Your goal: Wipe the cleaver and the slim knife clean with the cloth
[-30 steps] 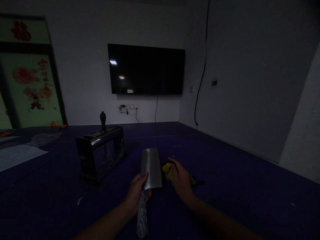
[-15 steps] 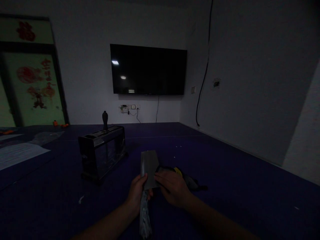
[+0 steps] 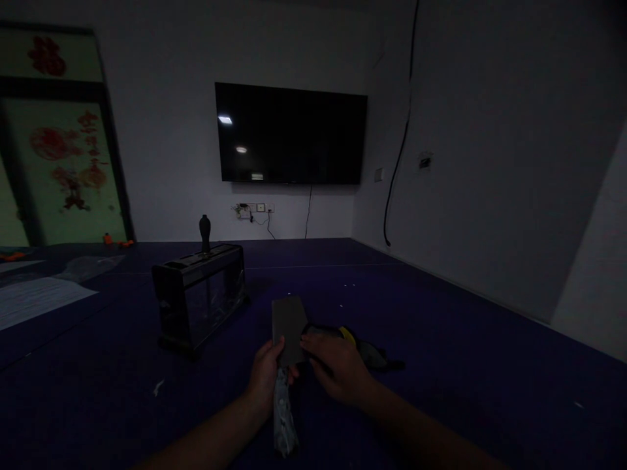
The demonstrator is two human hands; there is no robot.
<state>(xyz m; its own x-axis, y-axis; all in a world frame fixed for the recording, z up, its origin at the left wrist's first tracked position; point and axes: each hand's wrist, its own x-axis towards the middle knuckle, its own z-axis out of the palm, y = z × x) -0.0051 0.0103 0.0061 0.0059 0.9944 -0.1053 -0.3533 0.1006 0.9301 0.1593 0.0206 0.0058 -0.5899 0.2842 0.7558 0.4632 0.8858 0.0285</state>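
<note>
In the dim head view, my left hand [image 3: 264,372] is closed around the lower left side of a flat grey rectangular box [image 3: 289,320], thumb on its near face. Crumpled clear plastic wrap [image 3: 284,418] hangs below the box, under the same hand. My right hand [image 3: 337,365] has its fingers pressed together at the box's right edge; the thumb is mostly hidden. Just behind the right hand, a dark item with a yellow band [image 3: 372,352] lies on the purple surface, partly covered by that hand. I cannot tell what kind it is.
A black-framed case with clear sides [image 3: 210,307] stands to the left, with a dark vase-shaped object [image 3: 204,234] at its top. White papers [image 3: 44,300] and clear plastic [image 3: 93,266] lie farther left. White scraps dot the purple surface [image 3: 441,365]. A television [image 3: 294,137] hangs ahead.
The grey box has shifted slightly left and tipped so its near face looks more even and its left side no longer shows. Both hands keep their contact with it.
</note>
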